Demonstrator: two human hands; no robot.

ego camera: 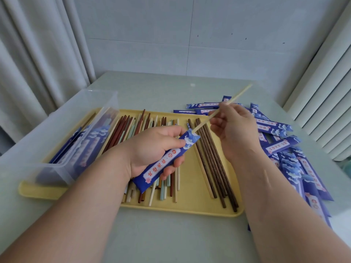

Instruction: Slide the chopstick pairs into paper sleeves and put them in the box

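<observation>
Over the tray (190,210), my left hand (152,149) grips 1 sleeve (164,162); my right hand (235,130) pinches pale chopsticks (239,95) entering its mouth. Next, I'd push them straight down.

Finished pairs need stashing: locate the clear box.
Head view, left side: the clear box stands on the left end of the yellow tray, left of the left hand.
</observation>
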